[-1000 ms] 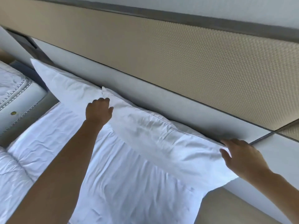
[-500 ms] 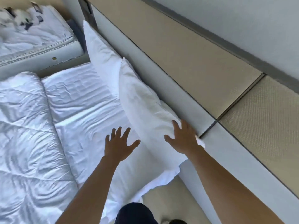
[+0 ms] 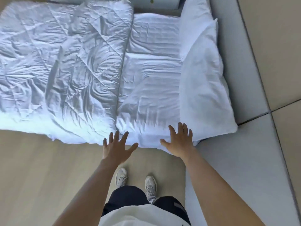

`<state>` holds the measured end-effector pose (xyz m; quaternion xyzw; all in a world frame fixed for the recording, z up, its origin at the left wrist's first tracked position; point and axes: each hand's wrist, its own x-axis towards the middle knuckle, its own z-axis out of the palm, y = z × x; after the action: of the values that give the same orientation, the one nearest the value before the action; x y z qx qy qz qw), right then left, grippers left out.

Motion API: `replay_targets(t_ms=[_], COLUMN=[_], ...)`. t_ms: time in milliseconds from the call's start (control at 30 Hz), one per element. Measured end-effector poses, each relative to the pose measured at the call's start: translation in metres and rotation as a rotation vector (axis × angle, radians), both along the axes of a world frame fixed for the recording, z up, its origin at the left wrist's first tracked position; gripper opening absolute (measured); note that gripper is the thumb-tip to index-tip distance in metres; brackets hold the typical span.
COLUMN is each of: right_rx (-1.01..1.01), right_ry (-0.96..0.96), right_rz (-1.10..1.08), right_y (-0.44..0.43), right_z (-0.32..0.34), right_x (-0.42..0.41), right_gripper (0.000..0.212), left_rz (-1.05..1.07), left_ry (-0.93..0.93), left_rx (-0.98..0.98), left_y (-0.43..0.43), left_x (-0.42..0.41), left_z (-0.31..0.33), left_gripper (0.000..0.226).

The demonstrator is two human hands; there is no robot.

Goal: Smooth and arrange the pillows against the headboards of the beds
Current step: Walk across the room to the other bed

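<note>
Two white pillows lean in a row against the grey padded headboard (image 3: 236, 66). The near pillow (image 3: 205, 88) overlaps the lower end of the far pillow (image 3: 195, 15), and both long edges rest on the creased sheet (image 3: 151, 70). Propped this way they are held up by the panel behind them, so neither needs a hand to stay in place. The person stands on the floor (image 3: 40, 163) at the side of the bed. The left hand (image 3: 117, 147) is spread wide with straight fingers over the mattress edge, where the folded-back duvet (image 3: 61, 62) meets the sheet, and it holds nothing. The right hand (image 3: 179, 141) is just as open and empty, its fingertips over the sheet just beside the near pillow's bottom corner. I cannot tell whether either palm is touching the fabric. The flat, splayed posture suits letting go or sweeping creases, so this bed's pillows look about done. One second ago the left hand gripped the far corner of the near pillow while the right steadied its near end. Half a second ago the right palm lay flat on that end and the left hovered over the sheet. Now both are off the pillow, and the view takes in the whole bed and the person's shoes (image 3: 121, 176).
</note>
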<state>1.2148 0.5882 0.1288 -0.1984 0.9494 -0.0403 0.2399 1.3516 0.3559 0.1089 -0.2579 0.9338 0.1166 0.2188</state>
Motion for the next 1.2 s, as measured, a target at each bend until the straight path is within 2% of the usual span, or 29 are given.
replay_targets(t_ms=[267, 533, 667, 867, 1200], right_rx=[0.015, 0.002, -0.013, -0.011, 0.01], right_ry=[-0.06, -0.089, -0.071, -0.085, 0.001], right_rz=[0.415, 0.718, 0.834, 0.886, 1.026], right_y=[-0.134, -0.292, -0.371, -0.478, -0.646], right_z=[0.008, 0.014, 0.021, 0.04, 0.058], right_x=[0.099, 0.259, 0.347, 0.447, 0.505], right_gripper=[0.079, 0.08, 0.081, 0.082, 0.08], left_rz=[0.43, 0.781, 0.892, 0.991, 1.122], left_ry=[0.033, 0.023, 0.038, 0.084, 0.136], left_rx=[0.035, -0.018, -0.053, -0.088, -0.115], left_y=[-0.048, -0.127, -0.185, -0.266, -0.402], left_x=[0.16, 0.35, 0.434, 0.525, 0.593], left_z=[0.004, 0.017, 0.028, 0.052, 0.056], left_gripper=[0.091, 0.081, 0.082, 0.081, 0.082])
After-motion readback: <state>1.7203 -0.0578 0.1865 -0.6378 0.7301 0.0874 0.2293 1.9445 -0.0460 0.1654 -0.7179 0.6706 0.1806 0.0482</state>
